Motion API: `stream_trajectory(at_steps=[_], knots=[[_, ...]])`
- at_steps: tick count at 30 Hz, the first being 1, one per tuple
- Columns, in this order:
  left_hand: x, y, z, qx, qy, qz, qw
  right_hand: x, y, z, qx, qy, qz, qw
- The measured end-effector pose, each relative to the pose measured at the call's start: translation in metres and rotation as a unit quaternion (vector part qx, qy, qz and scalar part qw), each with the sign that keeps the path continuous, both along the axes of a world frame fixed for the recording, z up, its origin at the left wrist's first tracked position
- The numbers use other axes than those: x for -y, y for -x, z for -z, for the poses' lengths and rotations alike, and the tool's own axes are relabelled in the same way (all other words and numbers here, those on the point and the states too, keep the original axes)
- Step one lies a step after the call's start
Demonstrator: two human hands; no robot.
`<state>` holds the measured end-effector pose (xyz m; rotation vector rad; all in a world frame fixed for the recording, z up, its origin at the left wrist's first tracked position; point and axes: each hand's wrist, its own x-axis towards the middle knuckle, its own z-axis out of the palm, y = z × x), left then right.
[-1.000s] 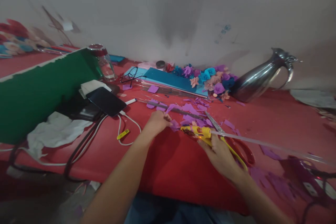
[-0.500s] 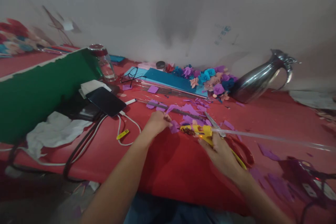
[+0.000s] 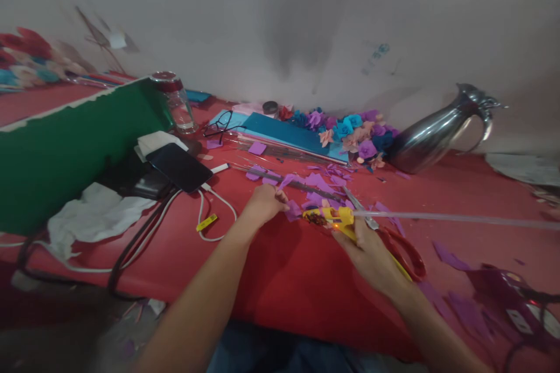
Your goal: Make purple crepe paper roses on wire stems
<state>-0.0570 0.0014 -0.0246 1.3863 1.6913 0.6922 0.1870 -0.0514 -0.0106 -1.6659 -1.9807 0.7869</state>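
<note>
My left hand (image 3: 263, 204) is closed in a pinch on a small purple paper piece (image 3: 292, 210) at the middle of the red table (image 3: 280, 268). My right hand (image 3: 370, 253) grips a yellow glue gun (image 3: 335, 219), its dirty nozzle pointing left at the purple piece. A clear glue stick (image 3: 455, 218) runs out of the gun's back far to the right. Red-handled scissors (image 3: 396, 245) lie under and beside my right hand. Several purple scraps (image 3: 317, 183) are scattered just beyond both hands.
A steel jug (image 3: 437, 131) and a heap of paper flowers (image 3: 350, 131) stand at the back. A blue sheet (image 3: 289, 134), eyeglasses (image 3: 221, 123), a glass (image 3: 177, 102), a phone (image 3: 179, 166) with cables, a white cloth (image 3: 94, 218) and a green board (image 3: 65, 151) fill the left. A power strip (image 3: 520, 309) sits at right.
The glue stick's far end has swung upward, from slanting down to nearly level, as the gun tilted. Both hands stay in place on the purple piece and the gun.
</note>
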Motion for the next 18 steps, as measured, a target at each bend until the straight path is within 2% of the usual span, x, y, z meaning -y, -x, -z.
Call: stream_trajectory(at_steps=[5,13,18], knots=[[0.001,0.001,0.001,-0.001,0.005,0.007,1.000,-0.001,0.000,-0.001,-0.010,0.004,0.004,1.000],[0.001,0.000,0.000,-0.015,0.004,0.008,1.000,-0.005,-0.008,0.005,0.044,0.004,0.000,0.999],[-0.001,0.000,0.002,-0.001,-0.002,0.004,1.000,-0.006,-0.015,-0.001,0.040,-0.012,0.023,0.999]])
